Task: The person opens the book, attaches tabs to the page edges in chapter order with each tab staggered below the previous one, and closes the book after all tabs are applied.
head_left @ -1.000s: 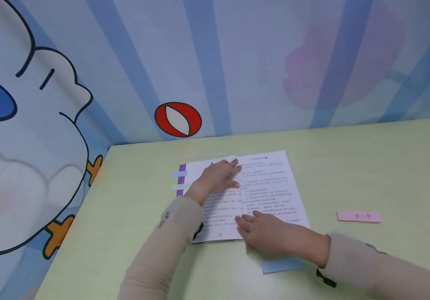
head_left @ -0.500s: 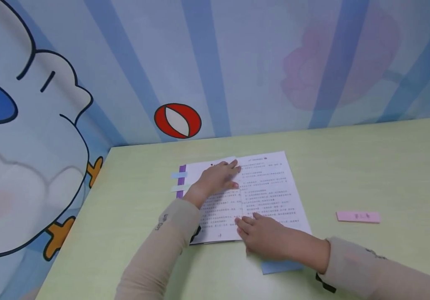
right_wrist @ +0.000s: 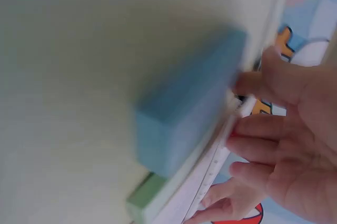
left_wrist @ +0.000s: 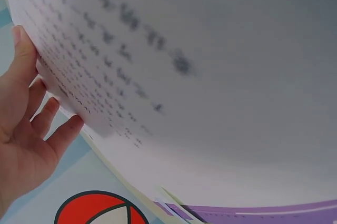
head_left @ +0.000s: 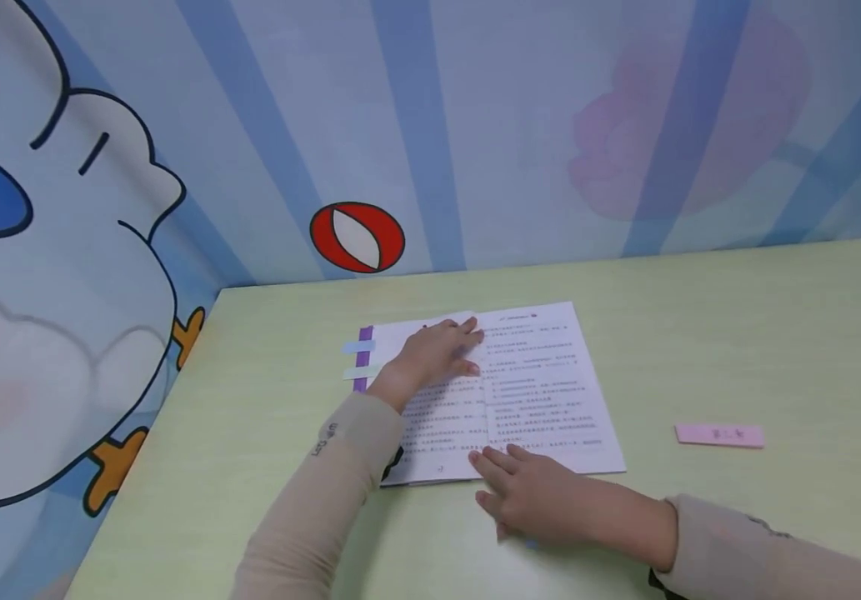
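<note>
An open book [head_left: 535,392] of printed text lies on the table. Its left edge carries a purple strip [head_left: 362,358] with two paper tabs, a blue tab [head_left: 358,347] and a pale green tab [head_left: 358,373]. My left hand [head_left: 433,354] rests with spread fingers on the left page by the fold, and the left wrist view shows its fingers [left_wrist: 66,134] at the page. Just below the book's lower edge is my right hand [head_left: 543,496], fingers extended. Under it a blue sticky-note pad [right_wrist: 192,103] is mostly hidden in the head view; the right wrist view shows it as a thick block.
To the right on the table [head_left: 738,350] lies a pink paper strip [head_left: 718,435] with handwriting. A green block [right_wrist: 147,195] sits behind the blue pad in the right wrist view. A painted wall [head_left: 520,125] borders the table's far edge.
My right hand has slid off the lower part of the right page toward the near side, now covering most of the blue pad. My left hand has stayed in place.
</note>
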A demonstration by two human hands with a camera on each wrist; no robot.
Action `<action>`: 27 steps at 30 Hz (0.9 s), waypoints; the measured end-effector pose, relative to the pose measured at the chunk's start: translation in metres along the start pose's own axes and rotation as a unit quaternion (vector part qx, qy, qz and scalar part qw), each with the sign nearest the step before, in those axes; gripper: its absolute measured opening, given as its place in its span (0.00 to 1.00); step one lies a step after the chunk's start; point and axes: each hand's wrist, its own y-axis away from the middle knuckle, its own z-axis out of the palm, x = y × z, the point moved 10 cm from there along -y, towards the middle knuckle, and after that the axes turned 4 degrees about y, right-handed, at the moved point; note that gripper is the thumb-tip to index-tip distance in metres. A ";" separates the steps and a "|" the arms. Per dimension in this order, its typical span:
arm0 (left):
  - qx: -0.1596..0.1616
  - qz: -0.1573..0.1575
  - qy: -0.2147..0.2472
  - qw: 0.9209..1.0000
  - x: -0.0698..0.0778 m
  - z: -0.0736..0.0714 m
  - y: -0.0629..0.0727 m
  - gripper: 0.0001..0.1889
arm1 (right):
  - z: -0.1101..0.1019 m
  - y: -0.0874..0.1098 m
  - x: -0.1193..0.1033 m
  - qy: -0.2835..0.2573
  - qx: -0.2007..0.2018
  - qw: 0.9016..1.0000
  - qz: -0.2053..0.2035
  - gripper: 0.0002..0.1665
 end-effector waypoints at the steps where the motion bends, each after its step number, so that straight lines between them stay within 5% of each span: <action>1: 0.000 -0.002 0.000 1.000 -0.001 -0.001 0.001 0.35 | -0.001 0.001 -0.001 -0.020 0.001 1.000 -0.007 0.26; 5: 0.000 0.003 0.009 1.000 -0.002 -0.002 0.002 0.35 | 0.000 0.001 0.006 -0.112 -0.032 0.993 -0.004 0.23; 12: -0.003 0.010 0.019 1.000 -0.001 0.001 0.002 0.35 | 0.004 -0.005 0.044 -0.297 -0.064 0.953 0.019 0.24; 19: 0.006 0.020 0.033 0.999 -0.001 0.003 0.003 0.35 | 0.022 -0.015 0.077 -0.266 -0.042 0.959 0.085 0.24; 27: 0.005 0.025 0.023 0.999 -0.003 0.003 0.002 0.35 | 0.032 -0.024 0.083 -0.238 -0.094 0.962 0.098 0.25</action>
